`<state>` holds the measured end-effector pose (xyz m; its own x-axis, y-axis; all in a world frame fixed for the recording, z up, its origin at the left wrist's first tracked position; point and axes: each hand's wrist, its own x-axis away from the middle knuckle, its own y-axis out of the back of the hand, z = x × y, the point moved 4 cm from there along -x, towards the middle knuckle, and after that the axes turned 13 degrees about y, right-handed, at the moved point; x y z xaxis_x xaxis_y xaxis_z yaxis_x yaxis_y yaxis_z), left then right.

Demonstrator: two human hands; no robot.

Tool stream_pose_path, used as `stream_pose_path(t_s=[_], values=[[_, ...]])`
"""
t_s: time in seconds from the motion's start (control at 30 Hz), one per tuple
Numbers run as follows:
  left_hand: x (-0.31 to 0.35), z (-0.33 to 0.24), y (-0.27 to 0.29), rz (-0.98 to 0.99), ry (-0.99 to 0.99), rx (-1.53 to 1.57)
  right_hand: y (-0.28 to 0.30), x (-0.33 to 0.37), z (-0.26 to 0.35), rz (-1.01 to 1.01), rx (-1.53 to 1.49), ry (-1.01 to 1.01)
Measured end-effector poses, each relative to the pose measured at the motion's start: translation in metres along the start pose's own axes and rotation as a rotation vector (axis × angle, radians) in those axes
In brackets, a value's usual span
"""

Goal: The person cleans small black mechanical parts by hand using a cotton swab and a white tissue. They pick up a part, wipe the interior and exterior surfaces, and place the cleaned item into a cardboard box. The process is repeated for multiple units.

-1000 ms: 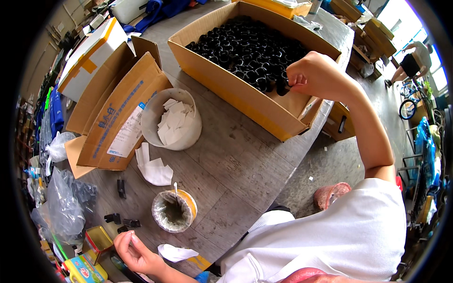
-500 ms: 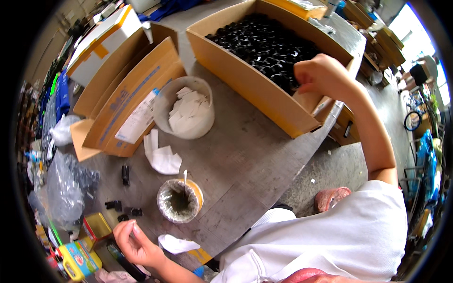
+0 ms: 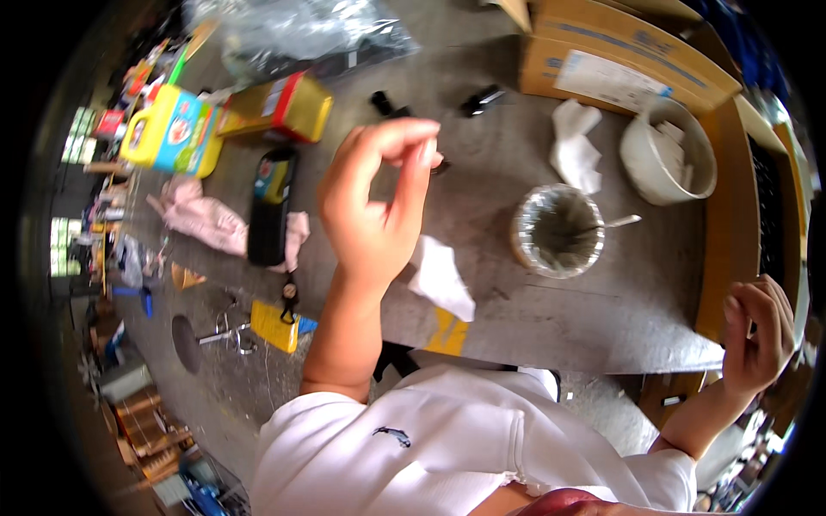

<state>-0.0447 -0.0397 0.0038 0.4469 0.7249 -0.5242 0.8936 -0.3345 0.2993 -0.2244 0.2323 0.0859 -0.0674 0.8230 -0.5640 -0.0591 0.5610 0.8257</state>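
Note:
My left hand (image 3: 374, 198) is raised over the table, its thumb and index finger brought together in a pinch. Whatever they hold, if anything, is too small to make out. Behind the fingertips lie short black tube-like pieces (image 3: 482, 101), partly hidden by the hand. At the right, my right hand (image 3: 757, 340) has its fingers curled beside the long cardboard box (image 3: 723, 215) of black parts; what lies inside the fingers is hidden. Between the hands stands a lined tub (image 3: 557, 232) of dark greyish stuff, with a handle (image 3: 621, 221) sticking out.
A white bucket (image 3: 667, 159) holds white pieces, near crumpled white paper (image 3: 575, 146). Another white sheet (image 3: 443, 279) lies near the table's front edge. At left are a yellow jug (image 3: 176, 133), an open tin (image 3: 288, 107), a black phone-like object (image 3: 272, 206) and pink cloth (image 3: 202, 215).
The view has swung left, so the box now sits at the right rim. My right hand has come out from over the black parts; my left hand is higher, still pinching.

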Motion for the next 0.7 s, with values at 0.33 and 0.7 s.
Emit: stream_pose_path(t_s=[0.33, 0.7], values=[[-0.035, 0.036, 0.049, 0.161, 0.139, -0.534, -0.065, -0.064, -0.003, -0.038, -0.048, 0.149], [-0.023, 0.079, 0.031, 0.344, 0.281, -0.671, -0.097, -0.049, -0.019, -0.124, -0.066, 0.116]])
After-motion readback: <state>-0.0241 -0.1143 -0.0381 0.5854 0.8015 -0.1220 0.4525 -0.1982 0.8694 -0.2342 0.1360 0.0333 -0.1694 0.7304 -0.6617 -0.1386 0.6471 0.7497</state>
